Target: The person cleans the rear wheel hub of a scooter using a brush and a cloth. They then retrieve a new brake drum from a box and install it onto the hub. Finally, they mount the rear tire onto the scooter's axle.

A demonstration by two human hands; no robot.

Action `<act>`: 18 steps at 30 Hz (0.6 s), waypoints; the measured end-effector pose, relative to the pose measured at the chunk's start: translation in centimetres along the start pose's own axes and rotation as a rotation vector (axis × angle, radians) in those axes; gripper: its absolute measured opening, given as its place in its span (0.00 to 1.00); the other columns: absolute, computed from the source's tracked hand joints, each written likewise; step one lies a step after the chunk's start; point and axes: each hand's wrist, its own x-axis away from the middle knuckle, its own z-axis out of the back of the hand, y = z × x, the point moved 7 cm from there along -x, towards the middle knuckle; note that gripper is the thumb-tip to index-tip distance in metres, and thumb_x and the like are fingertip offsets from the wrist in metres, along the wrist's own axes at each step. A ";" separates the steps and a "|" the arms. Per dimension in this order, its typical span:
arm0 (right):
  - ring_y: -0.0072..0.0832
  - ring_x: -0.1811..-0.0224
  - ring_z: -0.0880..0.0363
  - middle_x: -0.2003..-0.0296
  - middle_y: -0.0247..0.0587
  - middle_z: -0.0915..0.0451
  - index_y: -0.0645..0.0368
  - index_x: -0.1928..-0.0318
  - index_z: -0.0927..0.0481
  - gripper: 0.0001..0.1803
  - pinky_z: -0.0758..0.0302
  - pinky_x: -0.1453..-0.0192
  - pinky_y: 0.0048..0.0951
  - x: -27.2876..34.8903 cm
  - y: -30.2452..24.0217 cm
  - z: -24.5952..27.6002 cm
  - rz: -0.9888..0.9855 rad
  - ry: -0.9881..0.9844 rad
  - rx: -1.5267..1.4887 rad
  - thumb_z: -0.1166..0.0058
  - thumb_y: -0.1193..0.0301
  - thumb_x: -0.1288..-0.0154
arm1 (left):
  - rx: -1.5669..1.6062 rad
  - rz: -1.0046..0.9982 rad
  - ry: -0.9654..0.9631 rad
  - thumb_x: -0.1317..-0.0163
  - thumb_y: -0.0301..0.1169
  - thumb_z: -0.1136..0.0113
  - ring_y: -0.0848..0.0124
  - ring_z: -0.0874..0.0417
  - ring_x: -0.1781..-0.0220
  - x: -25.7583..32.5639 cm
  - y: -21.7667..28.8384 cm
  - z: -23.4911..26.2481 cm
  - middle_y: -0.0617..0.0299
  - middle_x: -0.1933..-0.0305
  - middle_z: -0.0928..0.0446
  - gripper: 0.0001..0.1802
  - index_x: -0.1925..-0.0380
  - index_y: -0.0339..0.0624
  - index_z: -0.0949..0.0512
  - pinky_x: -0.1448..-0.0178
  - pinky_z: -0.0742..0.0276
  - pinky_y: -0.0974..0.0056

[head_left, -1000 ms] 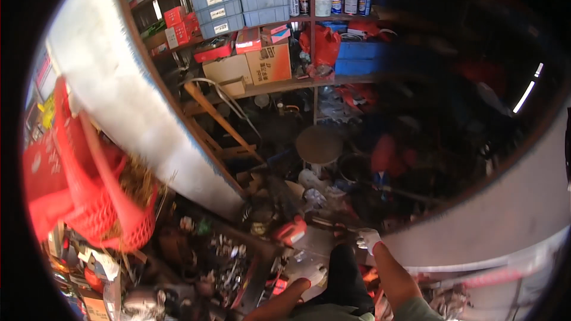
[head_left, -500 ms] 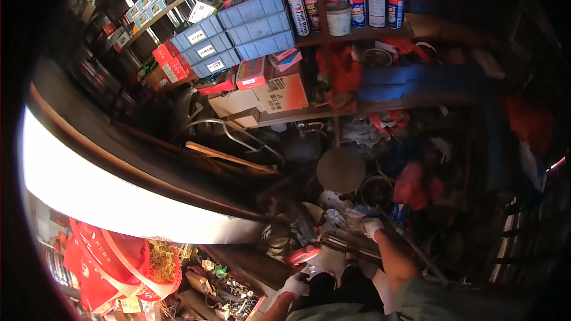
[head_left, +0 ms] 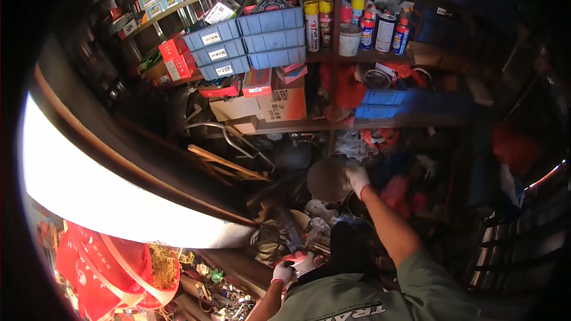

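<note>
My right hand (head_left: 357,182), in a white glove, reaches forward to the right edge of a dull round disc (head_left: 326,182). Motion smears its fingers, so I cannot tell whether they grip the disc or only overlap it. Lower down, my left hand (head_left: 284,272), also white-gloved, is beside a red object (head_left: 302,259) whose kind is unclear. The left fingers are too small and bunched to read. Crumpled clear plastic (head_left: 319,226) and mixed scrap lie between the two hands.
Blue bins (head_left: 273,41), spray cans (head_left: 367,30) and a white tub (head_left: 350,40) stand on shelving ahead. A cardboard box (head_left: 282,104) sits below. Wooden strips (head_left: 229,162) and a bent metal tube (head_left: 232,137) lie left of the disc. Red baskets (head_left: 104,267) are at lower left.
My right hand has moved forward and slightly left, from the scrap pile to the disc. My left hand has shifted slightly left and forward. The view has tilted up, showing more shelving.
</note>
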 end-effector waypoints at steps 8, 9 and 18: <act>0.29 0.66 0.22 0.63 0.39 0.18 0.61 0.51 0.19 0.13 0.21 0.64 0.34 -11.9 -27.8 -1.0 0.556 0.191 -0.366 0.48 0.81 0.33 | -0.093 -0.041 0.092 0.39 0.25 0.36 0.66 0.13 0.59 -5.3 1.7 2.3 0.54 0.58 0.12 0.17 0.49 0.41 0.15 0.50 0.19 0.62; 0.28 0.68 0.24 0.62 0.39 0.18 0.61 0.52 0.18 0.11 0.25 0.63 0.33 -14.2 -29.6 -0.1 0.669 0.172 -0.256 0.49 0.78 0.33 | -0.059 -0.009 0.085 0.40 0.25 0.36 0.66 0.13 0.61 -5.5 2.6 1.8 0.54 0.59 0.12 0.17 0.49 0.40 0.15 0.52 0.18 0.62; 0.38 0.49 0.14 0.51 0.39 0.12 0.41 0.56 0.10 0.17 0.19 0.45 0.41 -40.9 -29.4 2.5 0.291 -0.014 2.254 0.42 0.49 0.35 | 0.152 0.221 0.206 0.39 0.20 0.41 0.71 0.14 0.62 -9.6 5.0 -0.6 0.56 0.61 0.12 0.15 0.52 0.35 0.15 0.56 0.19 0.65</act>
